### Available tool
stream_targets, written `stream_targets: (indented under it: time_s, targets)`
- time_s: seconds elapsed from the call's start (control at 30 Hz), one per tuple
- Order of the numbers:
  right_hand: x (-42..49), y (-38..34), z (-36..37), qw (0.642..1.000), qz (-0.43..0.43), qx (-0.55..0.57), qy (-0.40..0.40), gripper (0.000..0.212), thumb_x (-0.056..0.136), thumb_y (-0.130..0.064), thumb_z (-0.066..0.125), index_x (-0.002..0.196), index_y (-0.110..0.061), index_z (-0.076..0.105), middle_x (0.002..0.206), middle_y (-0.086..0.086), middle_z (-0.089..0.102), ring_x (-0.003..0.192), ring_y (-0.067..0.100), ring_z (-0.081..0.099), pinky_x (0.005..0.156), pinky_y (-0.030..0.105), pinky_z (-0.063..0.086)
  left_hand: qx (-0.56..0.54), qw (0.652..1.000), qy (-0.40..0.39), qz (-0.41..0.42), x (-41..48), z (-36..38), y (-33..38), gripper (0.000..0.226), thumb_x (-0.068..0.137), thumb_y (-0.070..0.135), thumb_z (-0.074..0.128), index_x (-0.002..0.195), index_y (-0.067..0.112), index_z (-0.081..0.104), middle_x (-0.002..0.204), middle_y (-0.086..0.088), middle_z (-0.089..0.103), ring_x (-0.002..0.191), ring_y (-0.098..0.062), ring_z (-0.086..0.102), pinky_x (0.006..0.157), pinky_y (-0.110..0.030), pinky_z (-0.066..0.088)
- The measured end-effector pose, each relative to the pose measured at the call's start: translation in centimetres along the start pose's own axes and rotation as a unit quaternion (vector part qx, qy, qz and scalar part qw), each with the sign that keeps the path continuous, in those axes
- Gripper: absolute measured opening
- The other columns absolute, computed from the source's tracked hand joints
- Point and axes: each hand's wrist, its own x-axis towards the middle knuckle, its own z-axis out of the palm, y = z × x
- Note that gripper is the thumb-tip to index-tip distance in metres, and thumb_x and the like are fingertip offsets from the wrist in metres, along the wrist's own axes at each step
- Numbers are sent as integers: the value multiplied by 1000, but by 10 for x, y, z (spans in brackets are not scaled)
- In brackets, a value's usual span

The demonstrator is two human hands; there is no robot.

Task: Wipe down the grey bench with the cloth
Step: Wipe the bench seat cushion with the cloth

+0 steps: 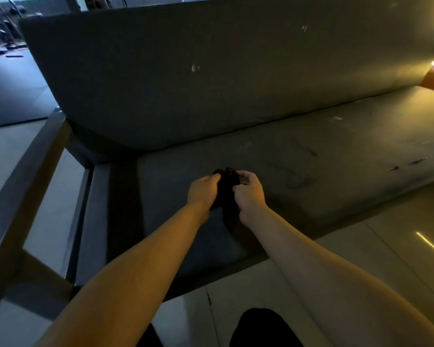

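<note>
Dark crumpled cloth (226, 189) held bunched between both hands, over the left part of the seat. Left hand (203, 191): fingers curled onto the cloth's left edge. Right hand (249, 194): fingers clamped on its right side. Beneath and beyond lies the grey cushioned counter (323, 171), with dark streaks to the right. Its tall grey back panel (211, 96) carries pale flecks.

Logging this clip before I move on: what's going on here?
A person faces the grey bench and grips a dark cloth with both hands, the left hand and the right hand close together. The cloth is bunched between them over the left part of the seat, apparently not pressed flat to it, so no wiping stroke shows. Pale specks and dark scuffs mark the bench.
</note>
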Motion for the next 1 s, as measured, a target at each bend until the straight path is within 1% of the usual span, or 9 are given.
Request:
stream_targets:
  time_s: [0.13, 0.23, 0.33, 0.5, 0.7, 0.8, 0.87, 0.93, 1.0]
  targets:
    - [9, -6, 5, 999, -19, -12, 44, 43, 96, 0, 45, 117, -35, 59, 121, 3, 59, 104, 26, 62, 88, 50, 59, -86, 995, 19, -38, 9, -10, 5, 19, 101, 38, 57, 86, 26, 62, 95, -4, 66, 89, -21, 65, 78, -36, 58]
    - [12, -3, 21, 999, -25, -25, 13, 25, 101, -29, 53, 124, -40, 52, 120, 4, 59, 105, 26, 62, 93, 52, 57, -128, 990, -7, -59, 23, -18, 3, 21, 101, 36, 59, 92, 17, 64, 95, -7, 69, 89, -23, 68, 76, -36, 58]
    - [19, 2, 36, 999, -1, -20, -51, 44, 95, -49, 64, 133, -44, 42, 118, 6, 56, 101, 29, 62, 82, 48, 60, -125, 988, -36, -79, 39, -23, 2, 22, 97, 38, 62, 95, 16, 66, 101, -12, 72, 95, -29, 70, 90, -45, 59]
    - [41, -7, 51, 997, -45, -48, -30, 43, 98, -26, 68, 136, -36, 50, 114, -4, 51, 96, 19, 61, 61, 31, 53, -84, 993, -36, -70, 75, -30, 16, 25, 99, 35, 57, 90, 14, 65, 99, -13, 71, 95, -31, 70, 88, -44, 57]
    - [59, -17, 72, 999, -33, 33, 20, 24, 94, -18, 71, 112, -33, 67, 117, 5, 65, 103, 29, 66, 84, 51, 61, 50, 999, 3, 14, 129, -29, 12, 36, 103, 44, 49, 98, 11, 63, 88, -6, 65, 78, -18, 63, 64, -31, 51]
    - [70, -25, 78, 996, -28, 49, 65, 20, 95, -17, 68, 106, -33, 70, 118, 4, 64, 107, 28, 63, 89, 50, 59, 143, 989, 26, 26, 149, -22, 6, 40, 99, 52, 51, 118, 17, 58, 116, -3, 64, 108, -23, 57, 88, -40, 51]
    - [80, -31, 74, 989, -20, 99, 105, 19, 97, -16, 65, 107, -32, 70, 118, 6, 62, 107, 30, 62, 87, 51, 59, 171, 979, 44, 100, 146, -17, 6, 33, 101, 50, 49, 123, 27, 53, 121, 3, 58, 116, -19, 48, 94, -40, 46]
    - [91, -34, 70, 984, -14, 145, 100, 19, 100, -15, 60, 113, -28, 69, 117, 8, 62, 106, 31, 62, 85, 51, 59, 55, 983, -79, 157, 138, -9, 7, 30, 104, 44, 48, 132, 31, 48, 126, 3, 56, 114, -16, 54, 86, -32, 50]
    - [99, -33, 73, 989, -8, 126, 75, 20, 103, -16, 55, 112, -27, 69, 117, 8, 61, 107, 31, 59, 86, 51, 57, -27, 968, -211, 130, 135, -4, 9, 45, 105, 38, 50, 147, 31, 35, 130, 4, 50, 116, -16, 55, 84, -30, 54]
